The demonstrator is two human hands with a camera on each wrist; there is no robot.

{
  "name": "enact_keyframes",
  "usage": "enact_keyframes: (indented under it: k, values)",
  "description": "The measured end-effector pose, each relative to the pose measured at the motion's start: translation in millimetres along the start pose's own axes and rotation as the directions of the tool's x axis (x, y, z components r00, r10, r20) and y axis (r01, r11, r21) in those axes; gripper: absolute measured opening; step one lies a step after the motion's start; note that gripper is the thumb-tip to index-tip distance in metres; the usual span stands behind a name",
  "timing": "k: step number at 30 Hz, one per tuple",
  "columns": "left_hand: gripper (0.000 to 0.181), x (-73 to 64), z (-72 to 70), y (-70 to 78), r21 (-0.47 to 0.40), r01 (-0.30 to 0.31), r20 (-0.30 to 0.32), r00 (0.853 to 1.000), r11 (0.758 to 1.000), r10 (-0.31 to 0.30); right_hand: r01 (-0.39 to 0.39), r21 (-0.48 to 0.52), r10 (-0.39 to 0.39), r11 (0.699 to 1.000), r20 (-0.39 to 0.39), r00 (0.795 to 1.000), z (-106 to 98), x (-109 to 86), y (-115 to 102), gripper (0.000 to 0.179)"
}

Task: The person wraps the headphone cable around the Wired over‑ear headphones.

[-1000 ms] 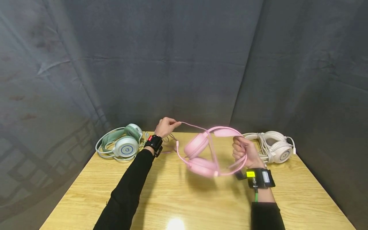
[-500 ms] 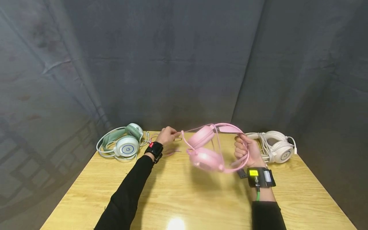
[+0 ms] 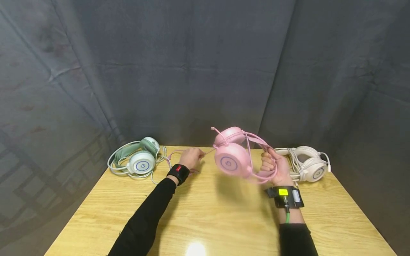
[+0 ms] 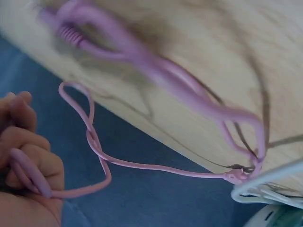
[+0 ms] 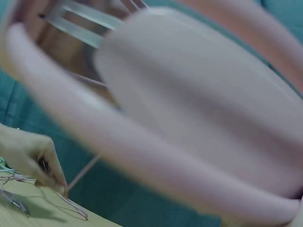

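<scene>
A pink headset (image 3: pixel 232 160) hangs above the table in the head view, its ear cups toward the left. My right hand (image 3: pixel 276 166) grips its headband. Close up in the right wrist view, the headband (image 5: pixel 109 127) and its padded strap (image 5: pixel 189 94) fill most of the frame. My left hand (image 3: pixel 191 158) is low over the far part of the table and holds the headset's pink cable (image 4: pixel 165 168). A loop of it sits in the curled fingers (image 4: pixel 28 151) in the left wrist view. A cable end with a ribbed collar (image 4: pixel 71 35) lies near the tabletop.
A white-and-green headset (image 3: pixel 141 165) lies at the far left of the wooden table (image 3: pixel 205 217). At the far right is a white headset (image 3: pixel 312 167) with its cable bundled round the headband. Grey cloth (image 3: pixel 179 71) hangs behind and at both sides.
My left hand has lowered with the cable. The pink headset has turned in my right hand, its boom microphone swinging upward and a ringed ear cup facing the head camera.
</scene>
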State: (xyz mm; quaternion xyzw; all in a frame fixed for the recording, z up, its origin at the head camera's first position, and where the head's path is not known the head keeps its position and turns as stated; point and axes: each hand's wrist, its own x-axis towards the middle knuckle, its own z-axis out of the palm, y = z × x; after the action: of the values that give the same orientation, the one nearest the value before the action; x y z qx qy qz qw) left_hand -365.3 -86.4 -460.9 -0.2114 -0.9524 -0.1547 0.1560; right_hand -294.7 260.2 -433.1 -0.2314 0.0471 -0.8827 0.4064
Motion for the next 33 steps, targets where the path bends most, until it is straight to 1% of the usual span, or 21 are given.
enact_keyframes:
  k: [2, 4, 5, 7, 8, 10, 11, 15, 17, 19, 24, 26, 29, 31, 33]
  values:
    - [0.011, -2.7, 5.6, 3.2, 0.078, -0.084, 0.020, 0.996, 0.993, 0.083, 0.051, 0.043, -0.049, 0.998, -0.055, 0.997, 0, -0.6, 1, 0.046]
    - [0.014, -5.2, 9.9, 5.6, 0.135, -0.180, 0.031, 0.984, 0.974, 0.177, 0.111, 0.086, -0.102, 0.990, -0.101, 0.990, -1, -1.5, 2, 0.050]
    - [0.015, -6.0, 10.8, 7.1, 0.162, -0.225, 0.043, 0.974, 0.961, 0.221, 0.134, 0.113, -0.120, 0.985, -0.118, 0.986, -1, -2.3, 2, 0.051]
    - [0.008, -7.4, 12.7, 9.9, 0.226, -0.303, 0.042, 0.953, 0.926, 0.301, 0.175, 0.167, -0.152, 0.970, -0.146, 0.978, -2, -3.7, 3, 0.049]
    - [0.005, -7.9, 13.0, 11.9, 0.262, -0.333, 0.044, 0.942, 0.906, 0.333, 0.188, 0.189, -0.159, 0.964, -0.157, 0.975, -2, -4.1, 3, 0.048]
    - [0.010, -8.9, 13.6, 16.7, 0.330, -0.381, 0.065, 0.922, 0.864, 0.382, 0.214, 0.247, -0.168, 0.945, -0.192, 0.967, -2, -4.3, 3, 0.043]
    - [0.013, -9.5, 14.0, 19.6, 0.356, -0.394, 0.074, 0.916, 0.847, 0.395, 0.238, 0.268, -0.181, 0.934, -0.223, 0.958, -2, -3.7, 3, 0.042]
    - [0.016, -14.3, 16.6, 32.6, 0.414, -0.419, 0.136, 0.906, 0.808, 0.400, 0.340, 0.341, -0.224, 0.876, -0.337, 0.915, 1, -0.5, 3, 0.041]
    - [0.015, -16.3, 19.1, 39.2, 0.414, -0.430, 0.167, 0.902, 0.802, 0.398, 0.385, 0.341, -0.242, 0.857, -0.394, 0.887, 2, 0.2, 4, 0.041]
    - [0.015, -17.7, 21.8, 45.2, 0.416, -0.448, 0.190, 0.894, 0.791, 0.406, 0.421, 0.332, -0.261, 0.844, -0.431, 0.864, 3, -0.5, 5, 0.042]
    - [0.015, -20.2, 25.5, 56.1, 0.369, -0.490, 0.185, 0.871, 0.789, 0.454, 0.507, 0.266, -0.344, 0.820, -0.479, 0.807, 4, -3.4, 3, 0.047]
    - [0.014, -21.8, 24.5, 59.1, 0.347, -0.502, 0.183, 0.865, 0.792, 0.468, 0.547, 0.231, -0.378, 0.805, -0.511, 0.772, 3, -3.4, 2, 0.047]
    - [0.014, -25.6, 21.2, 63.5, 0.301, -0.516, 0.185, 0.857, 0.802, 0.482, 0.619, 0.129, -0.445, 0.775, -0.584, 0.679, 2, -1.4, 2, 0.043]
    - [0.016, -28.0, 18.7, 67.2, 0.287, -0.522, 0.173, 0.853, 0.803, 0.493, 0.658, 0.046, -0.491, 0.751, -0.628, 0.604, 1, 1.1, 2, 0.041]
    - [0.023, -30.5, 17.3, 71.3, 0.284, -0.532, 0.158, 0.846, 0.797, 0.509, 0.679, -0.048, -0.537, 0.732, -0.654, 0.533, 0, 4.1, 4, 0.039]
